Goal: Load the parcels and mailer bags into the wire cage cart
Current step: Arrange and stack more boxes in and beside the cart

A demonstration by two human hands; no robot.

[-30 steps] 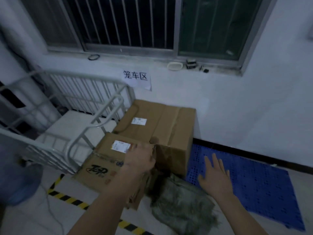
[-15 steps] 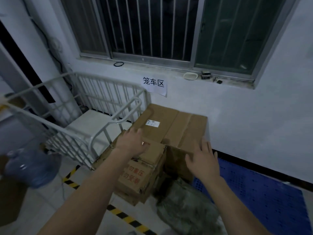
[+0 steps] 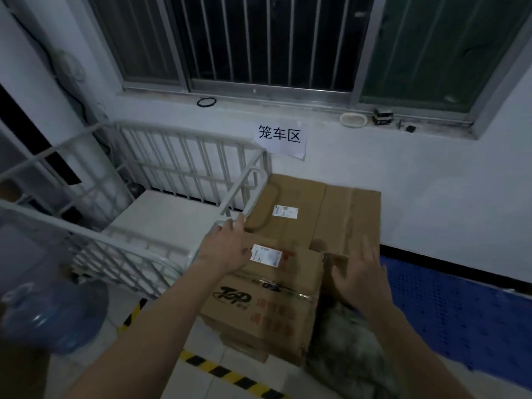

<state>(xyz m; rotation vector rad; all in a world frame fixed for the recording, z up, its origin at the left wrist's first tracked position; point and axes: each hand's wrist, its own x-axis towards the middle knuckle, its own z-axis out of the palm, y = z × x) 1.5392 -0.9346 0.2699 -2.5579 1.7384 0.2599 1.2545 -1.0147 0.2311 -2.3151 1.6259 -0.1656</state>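
The left hand and right hand are both spread flat, gripping nothing. The wire cage cart stands at the left, with the large parcel just beside it against the wall. The left palm lies on the smaller parcel in front, the right at its side. A mailer bag lies beside it.

A pale floor bears a white wire cage cart. Just right of the cart stand a large cardboard box and a smaller printed box, then a crumpled grey-green bag; farther right lies a blue perforated mat.
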